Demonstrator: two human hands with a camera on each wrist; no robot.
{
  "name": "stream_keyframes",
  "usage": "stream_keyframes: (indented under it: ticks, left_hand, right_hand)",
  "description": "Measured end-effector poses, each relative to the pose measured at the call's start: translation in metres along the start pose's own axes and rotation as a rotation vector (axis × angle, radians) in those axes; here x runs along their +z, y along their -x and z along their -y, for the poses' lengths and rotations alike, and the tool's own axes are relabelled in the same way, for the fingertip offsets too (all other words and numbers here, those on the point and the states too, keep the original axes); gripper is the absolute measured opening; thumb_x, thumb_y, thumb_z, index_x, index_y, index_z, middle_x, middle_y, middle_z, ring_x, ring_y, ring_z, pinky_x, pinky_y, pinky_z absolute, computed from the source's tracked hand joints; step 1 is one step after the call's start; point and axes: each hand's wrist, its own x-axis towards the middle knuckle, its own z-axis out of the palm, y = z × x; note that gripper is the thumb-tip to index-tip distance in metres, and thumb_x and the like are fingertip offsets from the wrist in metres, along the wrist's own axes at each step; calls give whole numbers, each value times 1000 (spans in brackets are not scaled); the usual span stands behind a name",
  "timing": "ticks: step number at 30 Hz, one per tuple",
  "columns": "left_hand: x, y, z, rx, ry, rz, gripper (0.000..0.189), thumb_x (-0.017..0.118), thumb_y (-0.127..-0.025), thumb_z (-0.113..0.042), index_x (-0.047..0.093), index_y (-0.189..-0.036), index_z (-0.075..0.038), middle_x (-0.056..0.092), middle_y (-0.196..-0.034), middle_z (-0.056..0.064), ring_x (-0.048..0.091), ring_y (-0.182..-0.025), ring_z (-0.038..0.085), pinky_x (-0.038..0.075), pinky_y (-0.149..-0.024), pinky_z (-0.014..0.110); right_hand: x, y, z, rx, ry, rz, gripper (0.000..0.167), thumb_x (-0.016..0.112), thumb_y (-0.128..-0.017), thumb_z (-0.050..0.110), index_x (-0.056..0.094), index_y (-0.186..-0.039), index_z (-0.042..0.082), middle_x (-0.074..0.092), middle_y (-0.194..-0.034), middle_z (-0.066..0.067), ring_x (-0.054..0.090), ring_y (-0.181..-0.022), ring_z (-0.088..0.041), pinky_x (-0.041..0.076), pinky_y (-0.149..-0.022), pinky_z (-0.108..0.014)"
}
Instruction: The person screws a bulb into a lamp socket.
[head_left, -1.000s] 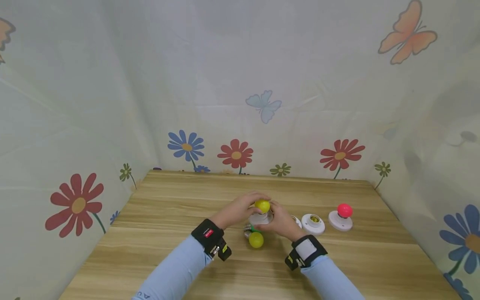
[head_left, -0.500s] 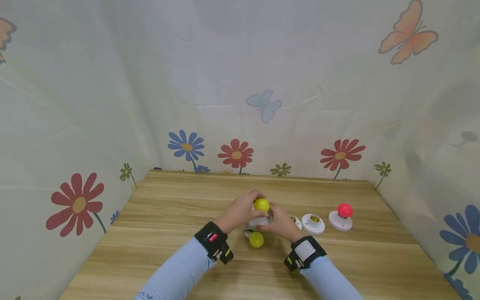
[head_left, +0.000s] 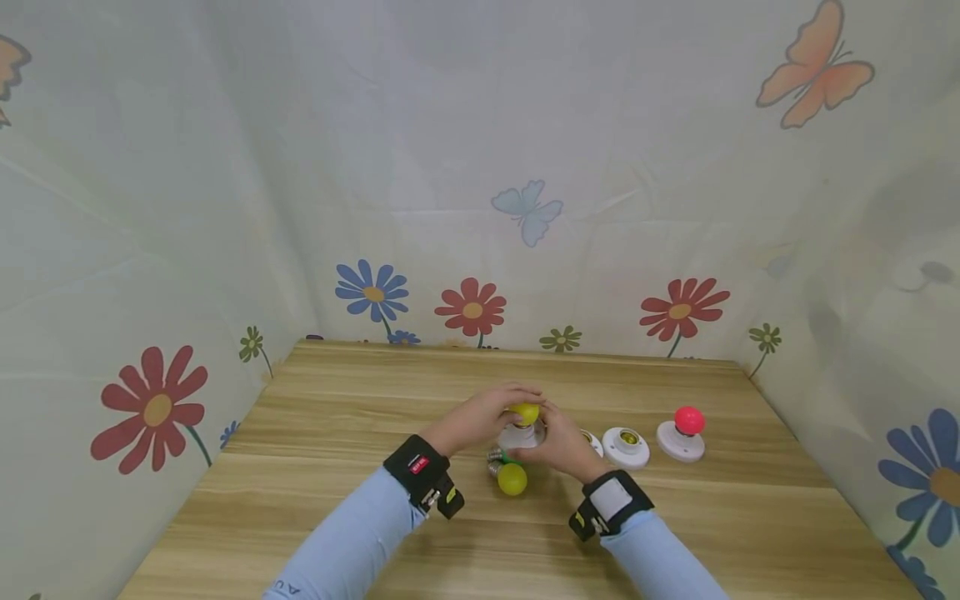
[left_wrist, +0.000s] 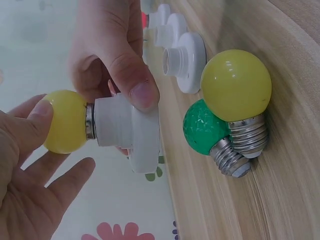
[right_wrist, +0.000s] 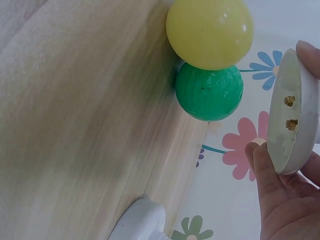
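My left hand (head_left: 487, 415) pinches a yellow light bulb (left_wrist: 69, 121) between thumb and fingers. The bulb's metal base sits mostly inside the collar of a white lamp holder (left_wrist: 142, 135), with a thin metal band showing. Gripping that holder by its round base is my right hand (head_left: 564, 446). In the right wrist view the holder's hollow underside (right_wrist: 285, 135) shows two brass screws and is raised off the table. Below the hands lie a second yellow bulb (head_left: 512, 480) and a green bulb (left_wrist: 204, 127), side by side and touching in the left wrist view.
To the right on the wooden table (head_left: 360, 383) stand white lamp holders, one partly behind my right hand, another bare holder (head_left: 626, 450) beside it. Farther right, a holder carries a red bulb (head_left: 689, 420). A flower-printed curtain (head_left: 420, 167) surrounds the table.
My left hand's fingers opened a little around the bulb and then closed over its top again, the wrist rolling back. The right hand and holder stay nearly in place.
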Motion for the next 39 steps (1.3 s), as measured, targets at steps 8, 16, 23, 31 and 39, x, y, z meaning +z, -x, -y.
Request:
stream_keyframes:
  ticks: [8,16,23,31,39]
  left_hand:
    - [0,0,-10,-96,-86,-69,39,65,-92,-27,57,-129,-16,55,-126,0,55,-117,16,47,-100,27]
    - [3,1,-9,-86,-154,-92,52,66,-89,-35,53,-136,-17,54,-130,2,54,-118,19,47,-100,28]
    - [-6,2,-5,-32,-58,-22,52,62,-94,-19,48,-143,-18,43,-150,0,39,-139,19,37,-111,33]
    - [-7,2,-8,-49,-64,-4,45,61,-95,-16,52,-139,-18,52,-140,-2,49,-130,16,43,-105,29]
    - [-2,1,-12,-119,-156,-54,45,65,-92,-33,54,-132,-16,53,-128,1,54,-117,17,49,-97,28]
  right_hand:
    - [2,0,-1,-21,28,-6,68,86,-68,37,60,-126,11,61,-121,-4,59,-107,-20,51,-94,-44]
    - [2,2,0,-16,40,-6,69,85,-70,40,59,-125,10,61,-118,-5,60,-105,-20,51,-93,-44]
    - [-1,2,3,4,-9,14,72,85,-70,38,56,-129,9,58,-125,-8,58,-112,-25,48,-98,-48]
    - [-1,1,0,-5,-14,12,72,86,-70,37,57,-130,9,57,-128,-7,57,-115,-24,47,-100,-47]
    - [1,1,0,4,18,0,64,85,-70,39,61,-122,12,60,-111,-1,59,-102,-18,51,-95,-45]
